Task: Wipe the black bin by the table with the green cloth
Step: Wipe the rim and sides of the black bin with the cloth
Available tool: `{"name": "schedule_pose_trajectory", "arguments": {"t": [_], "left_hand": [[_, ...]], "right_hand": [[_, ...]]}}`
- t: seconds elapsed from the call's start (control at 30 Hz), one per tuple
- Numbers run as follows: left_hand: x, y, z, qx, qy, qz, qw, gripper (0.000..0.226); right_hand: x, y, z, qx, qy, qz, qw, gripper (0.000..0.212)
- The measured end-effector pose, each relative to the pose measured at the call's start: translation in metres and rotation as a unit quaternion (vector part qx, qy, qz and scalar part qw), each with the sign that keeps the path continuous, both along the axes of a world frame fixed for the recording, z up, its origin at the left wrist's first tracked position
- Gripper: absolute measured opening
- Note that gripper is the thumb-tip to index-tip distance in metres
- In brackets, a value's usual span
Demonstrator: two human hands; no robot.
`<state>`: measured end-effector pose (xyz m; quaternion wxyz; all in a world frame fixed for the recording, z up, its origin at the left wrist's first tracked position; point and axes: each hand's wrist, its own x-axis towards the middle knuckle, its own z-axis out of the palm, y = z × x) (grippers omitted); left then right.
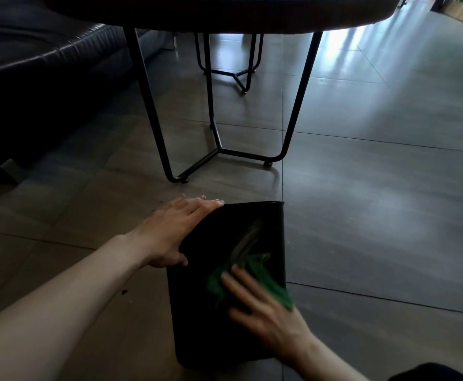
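Observation:
The black bin point(211, 325) lies on its side on the tiled floor, its long flat face turned up toward me. My left hand point(175, 232) rests flat against the bin's upper left edge, fingers stretched along it. My right hand point(263, 312) presses the green cloth point(255, 273) onto the bin's top face; the hand and cloth are blurred. Part of the cloth sticks out past the bin's right edge.
A dark round table point(224, 9) on thin black metal legs point(219, 149) stands just beyond the bin. A dark leather sofa point(46, 64) fills the left. A second metal frame point(235, 75) stands farther back. A few small dark crumbs point(124, 292) lie on the floor.

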<state>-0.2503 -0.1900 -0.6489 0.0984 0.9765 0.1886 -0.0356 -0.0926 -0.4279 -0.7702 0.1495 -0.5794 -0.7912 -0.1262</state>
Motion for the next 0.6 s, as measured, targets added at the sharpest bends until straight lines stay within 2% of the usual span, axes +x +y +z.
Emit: {"name": "schedule_pose_trajectory", "arguments": {"t": [0.07, 0.13, 0.2, 0.27, 0.33, 0.43, 0.47, 0.53, 0.6], "left_hand": [[-0.001, 0.0, 0.0, -0.009, -0.007, 0.003, 1.0, 0.135], [-0.002, 0.0, 0.0, -0.012, -0.015, 0.002, 1.0, 0.134], [-0.003, -0.001, -0.001, -0.017, -0.021, 0.003, 1.0, 0.13], [-0.003, -0.002, -0.001, -0.015, -0.028, 0.002, 0.999, 0.123], [-0.003, -0.002, -0.001, -0.005, -0.023, -0.003, 1.0, 0.123], [-0.002, -0.002, -0.003, 0.0, -0.012, -0.005, 1.0, 0.135], [-0.003, -0.003, -0.003, 0.0, -0.012, -0.006, 1.0, 0.137], [-0.003, -0.003, -0.003, -0.004, -0.013, -0.004, 1.0, 0.137], [-0.002, -0.003, -0.002, -0.009, -0.015, -0.001, 1.0, 0.134]], "right_hand": [[0.016, 0.025, 0.025, 0.03, 0.106, -0.111, 0.988, 0.02], [0.02, 0.053, 0.049, 0.067, 0.206, -0.229, 0.949, 0.038], [0.01, 0.07, 0.058, 0.083, 0.231, -0.274, 0.93, 0.044], [-0.006, 0.066, 0.043, 0.077, 0.178, -0.216, 0.957, 0.038], [-0.021, 0.042, 0.013, 0.044, 0.095, -0.081, 0.991, 0.026], [-0.029, -0.002, -0.029, -0.003, -0.063, 0.074, 0.995, 0.01], [-0.026, -0.009, -0.035, 0.003, -0.092, 0.09, 0.992, 0.011], [-0.013, -0.007, -0.029, 0.019, -0.083, 0.072, 0.994, 0.016], [0.001, 0.012, -0.003, 0.028, -0.041, -0.013, 0.999, 0.027]]}}
